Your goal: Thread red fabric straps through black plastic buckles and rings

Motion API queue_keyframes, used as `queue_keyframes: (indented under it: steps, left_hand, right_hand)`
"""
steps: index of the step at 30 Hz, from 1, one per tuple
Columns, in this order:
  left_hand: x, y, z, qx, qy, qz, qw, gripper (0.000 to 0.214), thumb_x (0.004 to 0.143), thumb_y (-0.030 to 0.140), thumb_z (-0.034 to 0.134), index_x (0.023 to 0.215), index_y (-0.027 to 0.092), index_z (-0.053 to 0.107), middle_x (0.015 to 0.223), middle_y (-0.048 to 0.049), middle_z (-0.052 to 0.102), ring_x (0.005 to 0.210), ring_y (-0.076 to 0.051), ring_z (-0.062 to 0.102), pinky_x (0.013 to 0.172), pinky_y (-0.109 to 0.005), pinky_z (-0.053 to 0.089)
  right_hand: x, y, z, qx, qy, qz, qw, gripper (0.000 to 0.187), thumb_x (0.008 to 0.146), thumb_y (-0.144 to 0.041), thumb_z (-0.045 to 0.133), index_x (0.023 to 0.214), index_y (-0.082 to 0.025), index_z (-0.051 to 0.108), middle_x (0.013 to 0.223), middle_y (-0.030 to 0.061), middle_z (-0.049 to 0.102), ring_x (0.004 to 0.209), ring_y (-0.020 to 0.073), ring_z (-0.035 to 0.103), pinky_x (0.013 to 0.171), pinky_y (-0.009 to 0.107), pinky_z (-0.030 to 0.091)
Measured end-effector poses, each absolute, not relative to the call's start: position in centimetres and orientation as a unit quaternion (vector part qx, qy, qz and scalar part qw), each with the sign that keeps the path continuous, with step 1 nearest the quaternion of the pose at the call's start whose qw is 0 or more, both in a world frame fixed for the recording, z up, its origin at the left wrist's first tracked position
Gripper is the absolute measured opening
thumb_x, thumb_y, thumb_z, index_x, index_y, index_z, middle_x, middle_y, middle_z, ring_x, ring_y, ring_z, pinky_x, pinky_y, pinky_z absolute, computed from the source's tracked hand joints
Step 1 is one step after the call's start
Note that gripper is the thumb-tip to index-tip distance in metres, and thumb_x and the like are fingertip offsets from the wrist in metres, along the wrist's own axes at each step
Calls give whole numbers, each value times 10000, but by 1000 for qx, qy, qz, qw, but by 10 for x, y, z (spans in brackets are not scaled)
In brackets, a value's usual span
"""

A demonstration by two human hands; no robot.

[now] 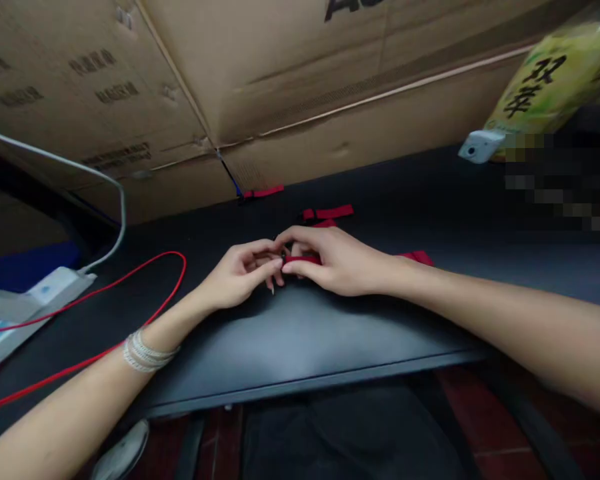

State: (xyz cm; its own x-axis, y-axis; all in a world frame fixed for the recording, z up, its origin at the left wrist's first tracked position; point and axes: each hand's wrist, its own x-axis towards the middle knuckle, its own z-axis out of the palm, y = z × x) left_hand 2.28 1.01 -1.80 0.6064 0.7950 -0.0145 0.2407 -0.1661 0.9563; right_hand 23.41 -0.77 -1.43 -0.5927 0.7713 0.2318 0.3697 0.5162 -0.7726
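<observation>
A red strap (307, 259) with a small dark piece at its end is held low over the black table, between my two hands. My right hand (337, 260) is closed, its thumb and fingers pinching the strap near that end. Thumb and fingertips of my left hand (245, 273) come together at the dark end piece, so this hand is closed too. The fingers partly hide what they grip. A red strap end (417, 257) shows beyond my right wrist. Behind my hands lie another red strap (329, 213) and, by the cardboard, a further red strap (263, 192).
Cardboard boxes (300, 80) stand along the back of the table (290, 353). At left are a white power strip (45, 300), a white cable (123, 207) and a looped red cable (180, 267). A yellow packet (550, 80) and small white device (480, 147) are back right.
</observation>
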Motion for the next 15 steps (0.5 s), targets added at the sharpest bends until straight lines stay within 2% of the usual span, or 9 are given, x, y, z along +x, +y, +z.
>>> queue_keyframes:
  steps: [7,15]
  left_hand:
    - [21,11,-16,714,362,245,547,423,800,498,803,872,114,641,720,-19,672,605,-99,628,575,-185,557]
    - [23,10,-15,702,368,245,558,442,773,503,827,843,133,596,663,3,649,598,-98,629,576,-183,552]
  right_hand:
    - [234,-10,-12,-330,-827,352,288,288,919,-173,614,1201,-117,637,829,-2,693,747,77,597,750,204,406]
    - [233,-15,-11,-342,-831,317,302,208,900,-155,582,1072,-141,699,954,35,739,840,92,636,793,205,418]
